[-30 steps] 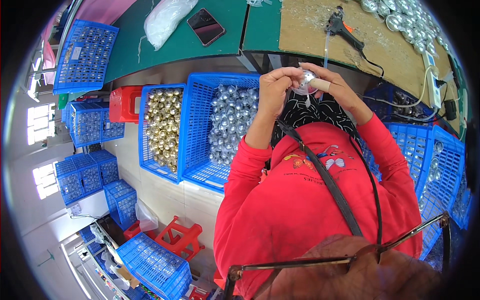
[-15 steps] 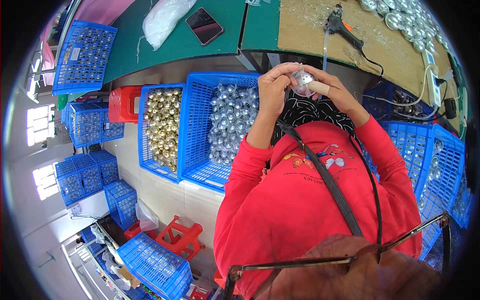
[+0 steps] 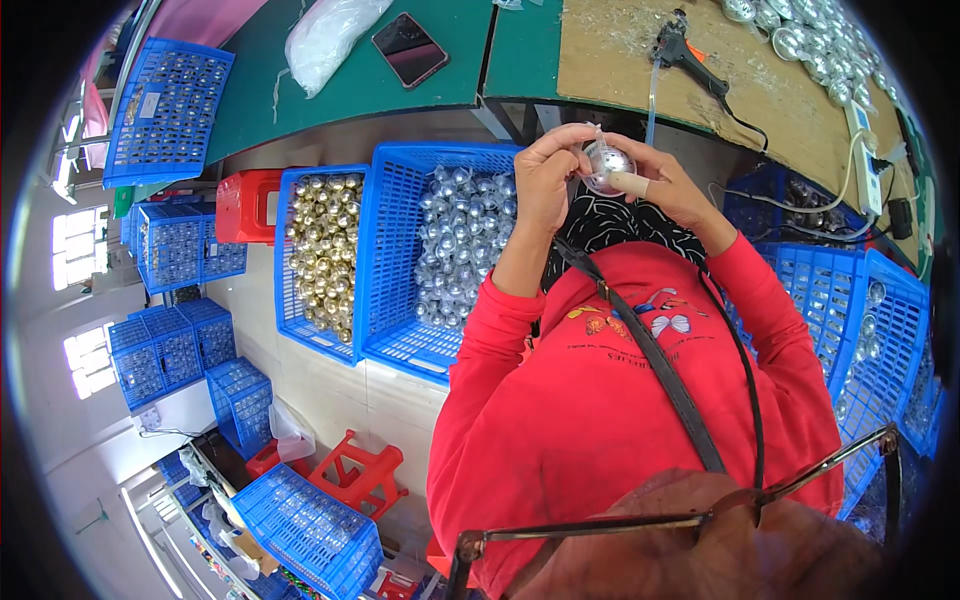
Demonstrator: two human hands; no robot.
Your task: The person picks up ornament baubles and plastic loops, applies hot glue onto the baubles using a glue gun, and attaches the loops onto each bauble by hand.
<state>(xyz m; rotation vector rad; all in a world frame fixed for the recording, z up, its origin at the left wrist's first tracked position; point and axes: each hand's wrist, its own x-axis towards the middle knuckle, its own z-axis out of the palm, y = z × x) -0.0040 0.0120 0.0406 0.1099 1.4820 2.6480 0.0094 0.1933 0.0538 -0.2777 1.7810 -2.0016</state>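
Note:
Between my two hands, above my lap, is a shiny silver ball ornament (image 3: 612, 163) with a clear, translucent piece around its upper left side. My left hand (image 3: 552, 178) pinches that side with thumb and forefinger. My right hand (image 3: 668, 182) wraps round the ball from the right, its thumb, which has a tan covering on it, pressed on the front. To the left of my hands a blue plastic crate (image 3: 378, 250) holds many silver balls (image 3: 465, 245). A smaller blue crate (image 3: 283, 255) beside it is full of gold balls (image 3: 325, 255).
On the tan board (image 3: 610, 60) ahead lies a black glue gun (image 3: 690, 65) with its cord, near a power strip (image 3: 868, 160) and silver balls (image 3: 815, 45). The green table (image 3: 300, 120) carries a phone (image 3: 410, 50) and a white plastic bag (image 3: 330, 40). Red stools (image 3: 360, 475) stand at left.
The ball has turned slightly in my fingers, and my right thumb has shifted a little across its front. Both arms stay in nearly the same place.

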